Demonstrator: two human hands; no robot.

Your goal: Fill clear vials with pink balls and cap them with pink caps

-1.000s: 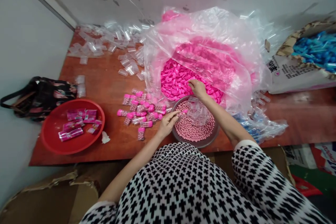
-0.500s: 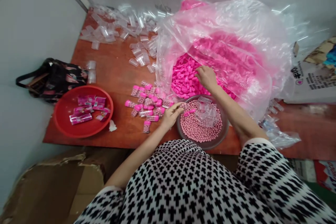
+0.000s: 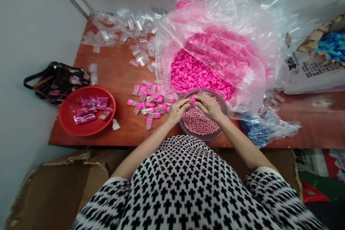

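Over the bowl of pink beads [image 3: 199,124], my left hand [image 3: 178,110] pinches a small clear tube, mostly hidden by the fingers. My right hand [image 3: 208,106] meets it from the other side, its fingers closed on a bright pink cap [image 3: 192,100] at the tube's end. Clear empty tubes [image 3: 204,94] lie partly hidden in the bowl beneath my right hand. Left of the bowl is a pile of bead-filled tubes with pink caps [image 3: 149,102]. Just behind the bowl, a large clear plastic bag [image 3: 258,90] spills many loose pink caps [image 3: 196,75].
A red basin [image 3: 67,122] with several pink packets stands at the left, before a black handbag [image 3: 67,79]. Loose clear tubes [image 3: 105,36] cover the back left. On the right are a bag of blue pieces [image 3: 256,129] and a printed sack [image 3: 309,75].
My right hand has come back from the pink caps to my left hand above the bowl, bringing a cap to the tube. The view has shifted slightly to the right.
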